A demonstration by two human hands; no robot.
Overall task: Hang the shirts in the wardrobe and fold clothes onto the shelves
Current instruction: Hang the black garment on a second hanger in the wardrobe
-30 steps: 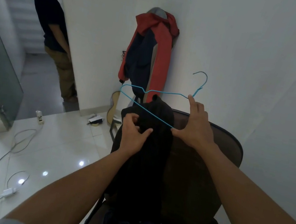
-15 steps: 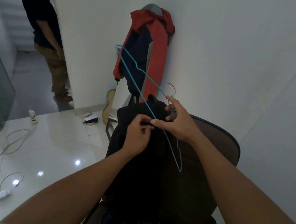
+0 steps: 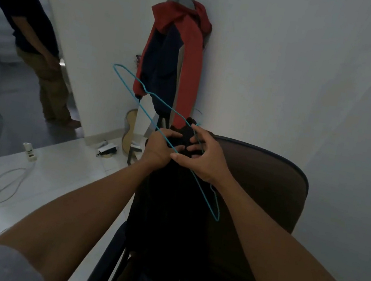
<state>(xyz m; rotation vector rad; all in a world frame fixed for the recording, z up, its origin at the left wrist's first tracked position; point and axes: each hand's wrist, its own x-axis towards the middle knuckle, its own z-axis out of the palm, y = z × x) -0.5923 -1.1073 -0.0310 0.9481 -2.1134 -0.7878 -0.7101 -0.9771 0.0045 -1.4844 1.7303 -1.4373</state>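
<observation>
Feeding the wire hanger into the dark shirt on the chair back

My left hand (image 3: 160, 147) has its fingers curled into the top of the black shirt (image 3: 168, 210), which hangs draped over the back of the chair (image 3: 269, 190). My right hand (image 3: 205, 161) pinches the teal hanger (image 3: 146, 113) near its neck between thumb and forefinger, the other fingers loosely spread, and the frame slants from upper left to lower right across the cloth. I judge the shirt soft and limp, light, apt to slide off the chair if I tug it, so I should hold it at the collar and spread the neck opening. The hanger looks thin and springy, likely to bend or snag the fabric, and is best gripped close to the hook. I cannot see the collar edge clearly in the dark cloth.
</observation>
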